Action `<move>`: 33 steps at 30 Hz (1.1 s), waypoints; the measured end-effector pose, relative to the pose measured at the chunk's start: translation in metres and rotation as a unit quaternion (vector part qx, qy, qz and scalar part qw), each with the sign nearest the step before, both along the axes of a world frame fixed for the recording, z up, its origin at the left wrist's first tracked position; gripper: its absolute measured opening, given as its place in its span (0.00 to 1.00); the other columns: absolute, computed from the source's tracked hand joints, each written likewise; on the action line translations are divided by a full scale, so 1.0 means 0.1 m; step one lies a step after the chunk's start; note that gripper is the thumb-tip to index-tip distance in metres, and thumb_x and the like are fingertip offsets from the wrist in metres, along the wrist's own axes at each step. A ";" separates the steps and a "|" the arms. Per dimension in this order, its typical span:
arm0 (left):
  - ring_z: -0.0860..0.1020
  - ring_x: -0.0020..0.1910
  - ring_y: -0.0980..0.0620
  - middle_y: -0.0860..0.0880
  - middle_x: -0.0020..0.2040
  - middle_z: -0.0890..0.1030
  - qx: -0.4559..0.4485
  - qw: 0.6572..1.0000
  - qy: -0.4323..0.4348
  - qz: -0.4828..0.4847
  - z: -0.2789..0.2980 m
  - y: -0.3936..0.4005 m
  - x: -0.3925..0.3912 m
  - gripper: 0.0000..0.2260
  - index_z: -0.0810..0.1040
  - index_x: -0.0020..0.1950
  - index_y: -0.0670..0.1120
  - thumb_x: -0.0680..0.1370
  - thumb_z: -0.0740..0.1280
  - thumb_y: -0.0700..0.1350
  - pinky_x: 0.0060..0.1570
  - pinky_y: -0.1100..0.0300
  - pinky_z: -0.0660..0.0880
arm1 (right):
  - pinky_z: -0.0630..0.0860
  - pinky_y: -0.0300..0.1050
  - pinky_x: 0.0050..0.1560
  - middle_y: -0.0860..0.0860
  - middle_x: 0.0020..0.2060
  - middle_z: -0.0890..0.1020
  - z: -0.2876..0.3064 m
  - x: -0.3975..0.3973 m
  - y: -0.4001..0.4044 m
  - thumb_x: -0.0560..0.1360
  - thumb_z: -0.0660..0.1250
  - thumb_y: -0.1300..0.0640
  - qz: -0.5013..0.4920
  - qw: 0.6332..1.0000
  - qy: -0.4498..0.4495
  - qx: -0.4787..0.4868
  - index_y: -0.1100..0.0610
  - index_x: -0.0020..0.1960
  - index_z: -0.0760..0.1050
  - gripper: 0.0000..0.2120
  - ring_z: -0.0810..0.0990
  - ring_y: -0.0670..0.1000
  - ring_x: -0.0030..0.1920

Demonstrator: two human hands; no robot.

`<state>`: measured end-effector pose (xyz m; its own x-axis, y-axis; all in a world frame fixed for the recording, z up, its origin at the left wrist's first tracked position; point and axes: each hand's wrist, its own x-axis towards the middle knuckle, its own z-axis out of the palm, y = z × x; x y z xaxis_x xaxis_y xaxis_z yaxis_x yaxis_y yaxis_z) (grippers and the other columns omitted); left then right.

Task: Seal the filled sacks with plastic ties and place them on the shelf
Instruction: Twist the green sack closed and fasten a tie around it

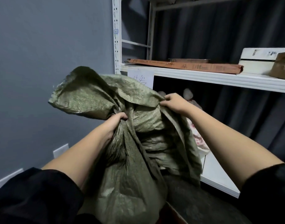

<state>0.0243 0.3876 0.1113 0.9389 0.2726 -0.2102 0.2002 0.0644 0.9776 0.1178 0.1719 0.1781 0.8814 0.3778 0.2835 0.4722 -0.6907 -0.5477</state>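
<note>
The sack (122, 159), olive-green woven plastic, fills the middle of the view, its bulk dropping out of frame at 6 o'clock, in front of the white shelf (219, 78). The left hand (117, 122) grips the gathered neck, its fingers curled into the folds and mostly hidden. At 2 o'clock from it, the right hand (172, 102) pinches the mouth's edge, fingers closed on the fabric. Loose cloth flares toward 10 o'clock. Behind the right forearm, pale sacks (198, 139) on the lower shelf are half covered and dim. A flattened brown carton (187, 66) lies on the upper board; a white box (259, 62) is cut off at 3 o'clock.
</note>
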 end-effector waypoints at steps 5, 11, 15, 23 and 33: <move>0.82 0.28 0.51 0.46 0.31 0.83 -0.023 0.995 -0.011 -0.097 0.05 -0.13 -0.08 0.09 0.80 0.41 0.41 0.77 0.62 0.42 0.35 0.62 0.80 | 0.70 0.49 0.52 0.58 0.55 0.80 0.42 -0.17 0.35 0.80 0.56 0.55 -0.026 0.978 -0.187 0.089 0.59 0.55 0.76 0.13 0.76 0.59 0.57; 0.79 0.57 0.54 0.55 0.57 0.82 0.160 0.975 -0.126 -0.090 0.00 -0.32 -0.08 0.29 0.79 0.59 0.54 0.62 0.76 0.64 0.66 0.51 0.70 | 0.65 0.45 0.41 0.49 0.32 0.74 0.82 -0.38 0.79 0.79 0.61 0.51 0.148 0.964 -0.219 0.023 0.52 0.34 0.70 0.15 0.73 0.49 0.38; 0.76 0.61 0.52 0.56 0.60 0.79 0.186 0.969 -0.158 0.032 -0.15 -0.28 0.12 0.30 0.79 0.57 0.59 0.59 0.74 0.69 0.69 0.51 0.66 | 0.57 0.38 0.31 0.45 0.25 0.61 0.90 -0.63 1.01 0.79 0.63 0.50 0.244 0.956 -0.154 0.048 0.51 0.28 0.59 0.23 0.60 0.42 0.25; 0.81 0.28 0.54 0.50 0.29 0.83 -0.048 0.993 -0.109 -0.023 -0.14 -0.27 0.07 0.13 0.78 0.44 0.42 0.81 0.57 0.45 0.27 0.69 0.74 | 0.70 0.50 0.62 0.50 0.62 0.77 0.80 -0.50 0.48 0.74 0.64 0.38 0.103 0.966 -0.236 -0.037 0.51 0.67 0.67 0.27 0.75 0.51 0.61; 0.80 0.24 0.55 0.49 0.27 0.82 -0.094 0.989 -0.113 -0.025 -0.03 -0.21 0.05 0.14 0.77 0.42 0.43 0.81 0.56 0.44 0.24 0.70 0.73 | 0.70 0.49 0.66 0.51 0.62 0.77 0.31 -0.31 -0.14 0.69 0.75 0.51 0.133 0.965 0.162 -0.160 0.58 0.66 0.69 0.29 0.75 0.52 0.62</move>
